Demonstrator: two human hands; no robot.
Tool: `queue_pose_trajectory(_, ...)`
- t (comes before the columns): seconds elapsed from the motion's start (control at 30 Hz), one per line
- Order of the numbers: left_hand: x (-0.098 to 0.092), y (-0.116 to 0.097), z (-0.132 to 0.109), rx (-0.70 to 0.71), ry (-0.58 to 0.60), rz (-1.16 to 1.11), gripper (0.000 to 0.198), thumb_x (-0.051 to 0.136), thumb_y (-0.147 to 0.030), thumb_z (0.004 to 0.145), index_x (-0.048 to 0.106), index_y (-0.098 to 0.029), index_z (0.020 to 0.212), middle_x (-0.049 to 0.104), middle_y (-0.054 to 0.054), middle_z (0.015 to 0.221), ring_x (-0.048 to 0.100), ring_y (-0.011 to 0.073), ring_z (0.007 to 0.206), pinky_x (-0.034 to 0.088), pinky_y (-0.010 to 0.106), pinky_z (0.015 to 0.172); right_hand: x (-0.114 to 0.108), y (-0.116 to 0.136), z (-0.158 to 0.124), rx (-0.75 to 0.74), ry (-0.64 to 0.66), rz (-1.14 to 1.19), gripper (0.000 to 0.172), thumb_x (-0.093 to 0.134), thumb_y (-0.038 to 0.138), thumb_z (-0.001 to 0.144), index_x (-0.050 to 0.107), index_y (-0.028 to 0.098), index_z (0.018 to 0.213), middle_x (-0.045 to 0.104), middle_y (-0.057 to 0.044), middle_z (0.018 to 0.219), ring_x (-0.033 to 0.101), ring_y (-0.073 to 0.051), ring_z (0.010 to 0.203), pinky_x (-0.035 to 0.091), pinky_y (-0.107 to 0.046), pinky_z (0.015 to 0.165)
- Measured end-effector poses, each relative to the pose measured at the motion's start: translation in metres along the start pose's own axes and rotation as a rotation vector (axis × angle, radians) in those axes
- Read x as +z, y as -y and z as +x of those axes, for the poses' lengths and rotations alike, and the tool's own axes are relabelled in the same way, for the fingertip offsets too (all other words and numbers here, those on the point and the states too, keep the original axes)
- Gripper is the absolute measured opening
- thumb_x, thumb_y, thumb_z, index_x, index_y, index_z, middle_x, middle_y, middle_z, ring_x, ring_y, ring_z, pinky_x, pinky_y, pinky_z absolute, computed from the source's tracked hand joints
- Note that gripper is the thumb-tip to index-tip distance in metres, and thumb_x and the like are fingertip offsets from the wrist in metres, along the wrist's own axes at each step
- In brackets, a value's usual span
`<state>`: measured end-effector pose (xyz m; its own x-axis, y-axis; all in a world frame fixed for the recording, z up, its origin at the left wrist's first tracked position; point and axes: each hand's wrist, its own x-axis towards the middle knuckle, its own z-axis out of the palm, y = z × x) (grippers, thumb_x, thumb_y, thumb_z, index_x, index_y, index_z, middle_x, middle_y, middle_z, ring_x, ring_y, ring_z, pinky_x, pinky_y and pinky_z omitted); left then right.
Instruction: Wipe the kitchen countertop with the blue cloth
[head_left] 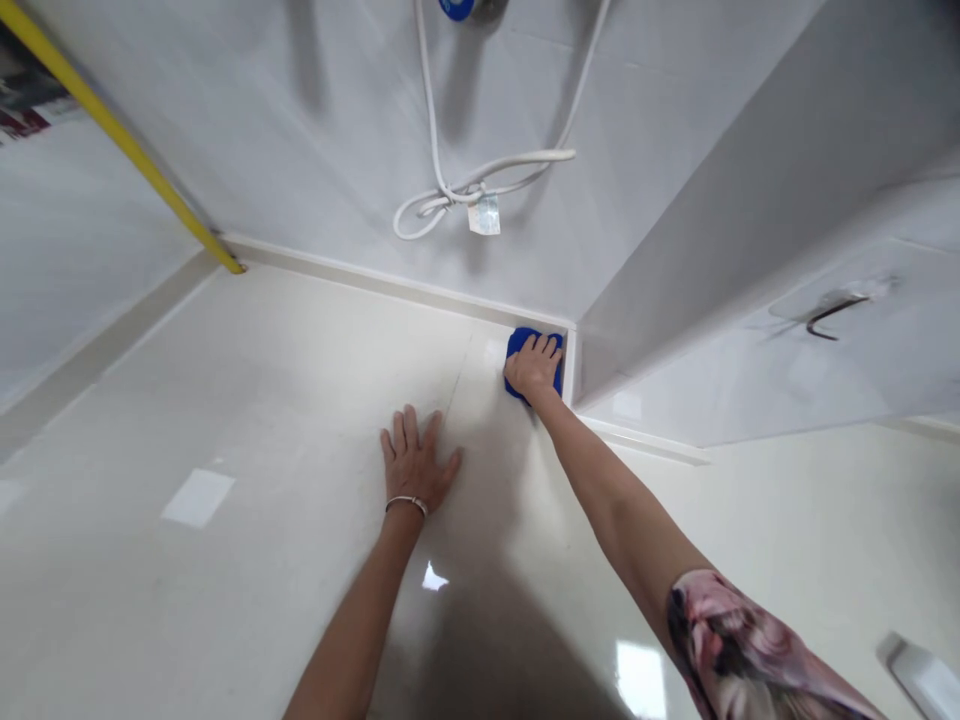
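Observation:
My right hand (532, 366) presses flat on a blue cloth (517, 343) in the far corner of a glossy cream countertop (247, 420), where the back wall meets a jutting wall column. Most of the cloth is hidden under the hand. My left hand (415, 459), with a thin bracelet at the wrist, lies flat and open on the countertop, fingers spread, a little nearer and left of the cloth.
A white cable (465, 190) with a tag hangs looped on the tiled back wall (300, 130). A yellow pipe (127, 145) runs diagonally down to the counter's back left. A metal hook (832, 315) sticks from the right wall. A pale object (926, 675) lies at bottom right.

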<state>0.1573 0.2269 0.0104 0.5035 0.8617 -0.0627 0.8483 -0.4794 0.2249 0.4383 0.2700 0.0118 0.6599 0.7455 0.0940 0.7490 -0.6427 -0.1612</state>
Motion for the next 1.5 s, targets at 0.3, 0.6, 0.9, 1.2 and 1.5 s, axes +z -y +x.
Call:
queue_pose_trajectory(0.3, -0.002, 0.000, 0.005, -0.011, -0.025, 0.030, 0.068, 0.042, -0.051, 0.105, 0.044, -0.020, 0.165, 0.020, 0.021, 0.178, 0.013, 0.0404, 0.166, 0.008, 0.064, 0.132, -0.022, 0.007, -0.125, -0.511, 0.170, 0.111, 0.068, 0.048, 0.039, 0.103, 0.043, 0.010, 0.164, 0.036, -0.014, 0.173, 0.021, -0.035, 0.163, 0.017, -0.054, 0.133)
queue_pose_trajectory(0.6, -0.010, 0.001, 0.012, -0.025, 0.025, -0.007, 0.075, 0.031, -0.059, 0.104, 0.041, -0.020, 0.167, 0.014, 0.019, 0.180, 0.008, 0.0381, 0.167, 0.007, 0.061, 0.133, -0.045, -0.124, -0.232, -0.457, 0.110, 0.194, 0.063, 0.053, 0.035, 0.098, 0.053, 0.016, 0.159, 0.045, -0.011, 0.168, 0.030, -0.032, 0.161, 0.027, -0.054, 0.132)
queue_pose_trajectory(0.9, -0.008, 0.003, 0.016, -0.002, -0.018, -0.004, 0.079, 0.025, -0.062, 0.102, 0.041, -0.018, 0.166, 0.016, 0.019, 0.180, 0.009, 0.0384, 0.167, 0.007, 0.060, 0.133, -0.056, -0.316, -0.317, 0.058, -0.166, 0.004, 0.061, 0.041, 0.037, 0.100, 0.059, 0.011, 0.153, 0.053, -0.019, 0.161, 0.042, -0.035, 0.154, 0.039, -0.057, 0.125)
queue_pose_trajectory(1.2, -0.006, 0.002, 0.017, 0.006, -0.025, 0.009, 0.079, 0.024, -0.062, 0.102, 0.043, -0.018, 0.165, 0.017, 0.024, 0.178, 0.009, 0.0417, 0.166, 0.008, 0.062, 0.132, -0.066, -0.334, -0.278, 0.564, -0.219, -0.060, 0.068, 0.035, 0.030, 0.095, 0.055, 0.006, 0.155, 0.050, -0.027, 0.159, 0.038, -0.045, 0.153, 0.037, -0.073, 0.115)
queue_pose_trajectory(1.5, -0.004, 0.001, 0.017, 0.000, -0.035, 0.014, 0.079, 0.026, -0.063, 0.102, 0.044, -0.017, 0.165, 0.018, 0.021, 0.179, 0.010, 0.0401, 0.166, 0.010, 0.064, 0.132, -0.043, -0.200, -0.203, 0.460, -0.169, -0.001, 0.073, 0.038, 0.030, 0.095, 0.044, -0.003, 0.160, 0.043, -0.035, 0.162, 0.032, -0.049, 0.156, 0.029, -0.078, 0.117)
